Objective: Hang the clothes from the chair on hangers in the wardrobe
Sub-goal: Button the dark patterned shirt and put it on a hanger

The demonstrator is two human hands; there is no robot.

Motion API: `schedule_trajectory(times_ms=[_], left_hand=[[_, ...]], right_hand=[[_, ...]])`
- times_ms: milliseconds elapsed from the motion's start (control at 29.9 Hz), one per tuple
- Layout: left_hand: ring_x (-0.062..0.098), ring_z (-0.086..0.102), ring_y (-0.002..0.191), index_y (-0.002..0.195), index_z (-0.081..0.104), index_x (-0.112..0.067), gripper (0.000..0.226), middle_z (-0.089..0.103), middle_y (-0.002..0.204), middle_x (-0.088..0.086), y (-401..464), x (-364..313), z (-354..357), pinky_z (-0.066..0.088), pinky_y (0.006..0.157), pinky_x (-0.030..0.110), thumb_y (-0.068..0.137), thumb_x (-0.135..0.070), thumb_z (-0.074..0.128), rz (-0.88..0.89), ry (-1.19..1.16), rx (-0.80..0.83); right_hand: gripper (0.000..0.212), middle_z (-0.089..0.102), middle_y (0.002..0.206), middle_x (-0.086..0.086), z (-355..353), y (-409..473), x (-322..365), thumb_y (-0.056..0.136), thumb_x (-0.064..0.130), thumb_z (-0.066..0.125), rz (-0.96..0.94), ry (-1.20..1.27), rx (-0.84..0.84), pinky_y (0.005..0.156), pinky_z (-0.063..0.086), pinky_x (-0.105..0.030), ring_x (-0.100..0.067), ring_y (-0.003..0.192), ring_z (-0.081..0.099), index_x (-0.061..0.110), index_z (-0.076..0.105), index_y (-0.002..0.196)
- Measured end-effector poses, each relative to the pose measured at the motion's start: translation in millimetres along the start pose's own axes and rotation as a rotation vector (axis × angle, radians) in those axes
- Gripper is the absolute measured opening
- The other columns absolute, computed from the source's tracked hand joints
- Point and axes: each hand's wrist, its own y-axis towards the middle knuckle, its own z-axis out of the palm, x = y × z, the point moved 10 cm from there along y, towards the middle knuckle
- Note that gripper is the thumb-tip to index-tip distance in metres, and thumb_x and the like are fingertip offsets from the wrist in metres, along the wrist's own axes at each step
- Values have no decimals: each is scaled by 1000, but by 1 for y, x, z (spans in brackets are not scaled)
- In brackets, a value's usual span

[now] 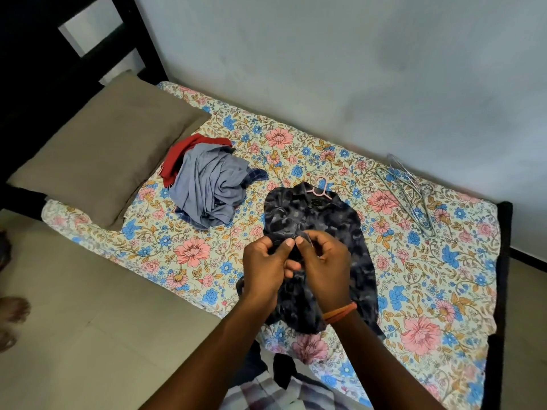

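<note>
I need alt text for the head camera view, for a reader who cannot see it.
Both hands, left hand and right hand, pinch the front of a dark patterned shirt lying on a floral bedsheet with a pink plastic hanger in its collar. A pile of grey and red clothes lies beside it, wire hangers opposite.

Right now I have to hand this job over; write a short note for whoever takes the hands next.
Left hand and right hand: both pinch the front of the dark patterned shirt, apparently buttoning it.
That shirt lies flat on the bed, with the pink hanger already in its collar.
Pile of unhung clothes beside the pillow.
Spare wire hangers near the wall side.
Done: one shirt put on a hanger.
Left: finish the shirt front, carry it to the wardrobe, then hang the pile.
</note>
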Motion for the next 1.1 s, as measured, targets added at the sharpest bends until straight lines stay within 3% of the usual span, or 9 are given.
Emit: schedule_trajectory(times_ms=[334, 535, 602, 669, 736, 802, 936, 1036, 1103], left_hand=[[12, 59, 46, 89, 75, -13, 5, 72, 64, 5, 4, 17, -4, 46, 46, 26, 90, -14, 70, 27, 117, -104], [13, 58, 40, 72, 60, -6, 36, 63, 55, 7, 1, 11, -23, 46, 43, 25, 74, -31, 86, 61, 242, -289], [3, 51, 54, 80, 54, -11, 41, 57, 72, -2, -3, -9, -28, 42, 54, 16, 70, -30, 88, 246, 397, -390], [0, 48, 70, 93, 59, -16, 29, 51, 92, -5, -7, -27, -16, 41, 63, 11, 77, -23, 82, 462, 561, -342], [7, 47, 82, 101, 71, -21, 15, 54, 101, -5, -8, -31, 2, 49, 70, 26, 86, -21, 72, 595, 741, -233], [12, 36, 89, 95, 76, -25, 12, 56, 101, -3, -9, -30, 7, 44, 70, 37, 87, -26, 67, 656, 926, -266], [18, 32, 94, 81, 73, -27, 9, 47, 105, -1, 0, -30, 3, 28, 77, 35, 84, -33, 68, 611, 1123, -333], [9, 25, 91, 81, 74, -26, 7, 44, 96, -7, 12, -24, 0, 27, 79, 32, 83, -32, 72, 526, 1034, -243], [12, 36, 93, 78, 73, -29, 5, 48, 91, -9, 19, -19, 0, 36, 81, 32, 82, -31, 73, 474, 919, -179]], right_hand=[[6, 65, 77, 4, 1, -1, -13, 89, 4, 71, 6, -100, -37, 56, 42, -5, 6, 69, 61, 4, 74, 85], [12, 62, 66, 6, 1, 6, -22, 92, 6, 66, -11, -116, -56, 52, 36, -9, -2, 57, 54, 6, 72, 81], [15, 59, 65, 3, 4, 6, -23, 94, 6, 64, -45, -159, -50, 52, 33, -10, -6, 58, 52, 5, 69, 79], [19, 59, 66, -2, 7, 4, -25, 95, 5, 63, -79, -196, -43, 51, 33, -13, -12, 61, 51, 4, 66, 76], [20, 59, 67, -4, 9, 4, -27, 95, 3, 62, -102, -212, -40, 52, 36, -16, -14, 61, 52, 3, 64, 75], [20, 59, 68, -5, 10, 7, -33, 95, 2, 60, -113, -232, -21, 54, 37, -19, -14, 61, 52, 3, 63, 75], [20, 52, 71, 2, 14, 10, -30, 96, 3, 58, -180, -309, 53, 59, 31, -10, -3, 63, 45, 6, 59, 76], [20, 53, 72, 0, 16, 12, -26, 97, 4, 57, -215, -332, 93, 59, 31, -9, -8, 62, 43, 6, 59, 78], [18, 56, 73, -3, 16, 14, -21, 96, 2, 58, -246, -335, 86, 59, 32, -9, -10, 63, 44, 5, 60, 79]])
